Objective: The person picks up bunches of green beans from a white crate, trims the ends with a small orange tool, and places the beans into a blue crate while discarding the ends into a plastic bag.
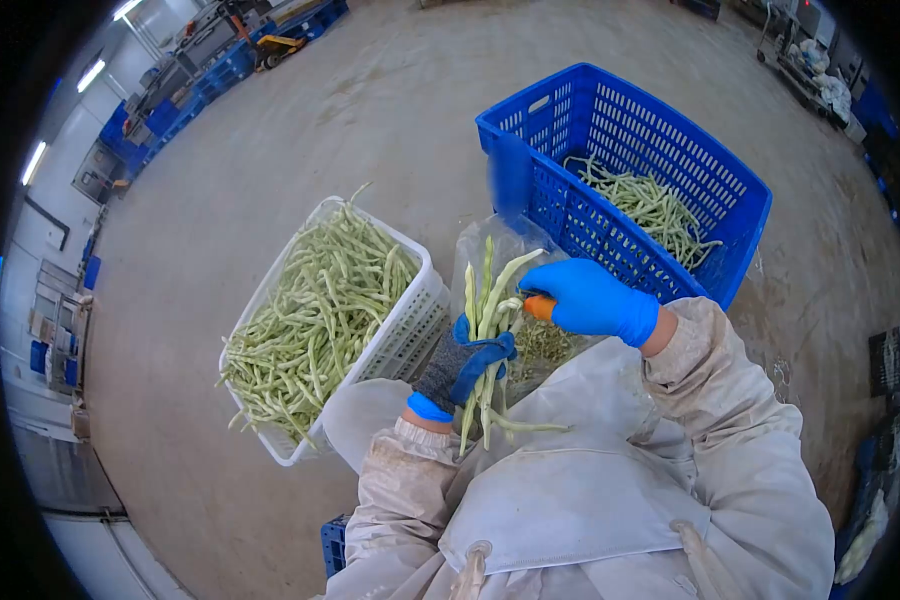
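Note:
My left hand (478, 368), in a grey and blue work glove over a blue one, is closed round a bunch of long pale green beans (490, 312). The beans stick out above and below the fist. Just right of their upper ends is my right hand (588, 298) in a blue glove, fingers pinched together. Something small and orange (540, 307) shows at those fingertips; whether it is held or worn on a finger I cannot make out. Beneath the hands, a clear plastic bag (475, 240) holds small green trimmings (542, 342).
On the left a white basket (407, 318) is heaped with long beans (315, 310). A large blue crate (660, 120) at the upper right holds more beans (650, 205). A blue plastic edge (334, 545) shows below my left sleeve. Equipment and pallets (210, 85) line the far wall.

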Available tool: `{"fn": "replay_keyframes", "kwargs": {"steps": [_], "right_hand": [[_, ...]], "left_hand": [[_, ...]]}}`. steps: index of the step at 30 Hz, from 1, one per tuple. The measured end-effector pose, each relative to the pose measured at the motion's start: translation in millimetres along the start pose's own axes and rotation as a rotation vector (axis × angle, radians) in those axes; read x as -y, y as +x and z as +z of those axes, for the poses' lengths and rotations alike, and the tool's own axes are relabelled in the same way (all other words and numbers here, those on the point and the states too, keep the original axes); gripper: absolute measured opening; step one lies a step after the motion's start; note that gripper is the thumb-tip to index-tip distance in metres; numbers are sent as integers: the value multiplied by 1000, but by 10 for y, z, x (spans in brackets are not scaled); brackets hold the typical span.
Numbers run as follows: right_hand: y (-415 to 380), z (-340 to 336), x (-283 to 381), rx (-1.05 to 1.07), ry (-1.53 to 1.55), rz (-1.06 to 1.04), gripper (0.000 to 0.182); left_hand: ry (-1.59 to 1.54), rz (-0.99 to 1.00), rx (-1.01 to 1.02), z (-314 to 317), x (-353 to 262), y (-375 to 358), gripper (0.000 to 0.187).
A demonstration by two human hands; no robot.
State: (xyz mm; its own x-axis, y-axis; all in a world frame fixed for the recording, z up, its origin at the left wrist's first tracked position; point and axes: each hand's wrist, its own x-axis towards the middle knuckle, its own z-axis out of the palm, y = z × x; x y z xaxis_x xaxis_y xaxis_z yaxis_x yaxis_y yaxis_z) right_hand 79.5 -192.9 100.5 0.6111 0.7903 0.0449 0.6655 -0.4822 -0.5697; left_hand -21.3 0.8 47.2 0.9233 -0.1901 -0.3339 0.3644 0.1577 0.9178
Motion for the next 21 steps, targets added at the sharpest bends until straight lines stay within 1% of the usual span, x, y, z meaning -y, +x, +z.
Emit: {"fn": "replay_keyframes", "kwargs": {"steps": [2,3,5,9,11,12,14,15,17,18,19,20,21], "right_hand": [[9,55,-18,-37,-171,-46,18],[17,82,-26,-37,-171,-46,18],[34,143,-45,-67,-459,-68,16],[14,330,-194,-103,-502,-71,21],[-36,526,-456,-447,73,97,25],[-51,474,-533,-447,73,97,25],[-76,350,-731,-675,859,426,28],[-154,393,-857,-674,865,428,28],[-272,495,-1095,-380,-180,144,30],[-256,419,-937,-384,-186,144,30],[-236,349,-772,-504,-147,-14,32],[-221,254,-576,-616,-101,-172,35],[-228,173,-428,-609,-99,-169,35]], "left_hand": [[8,-1,-15,1,-4,0,50],[16,-12,-16,-1,-6,4,50],[26,-24,-16,-3,-2,5,50],[-25,-29,27,17,15,1,49],[-56,-31,35,15,31,7,48],[-92,-35,39,8,62,12,48],[-131,-43,38,-23,145,26,48],[-153,-52,49,-69,178,29,47],[-171,-56,67,-89,172,23,47],[-107,-38,18,-64,125,8,42],[-49,-18,-34,-41,101,14,38],[-57,-17,-35,-29,105,32,38],[-66,-17,-40,-26,111,41,36]]}}
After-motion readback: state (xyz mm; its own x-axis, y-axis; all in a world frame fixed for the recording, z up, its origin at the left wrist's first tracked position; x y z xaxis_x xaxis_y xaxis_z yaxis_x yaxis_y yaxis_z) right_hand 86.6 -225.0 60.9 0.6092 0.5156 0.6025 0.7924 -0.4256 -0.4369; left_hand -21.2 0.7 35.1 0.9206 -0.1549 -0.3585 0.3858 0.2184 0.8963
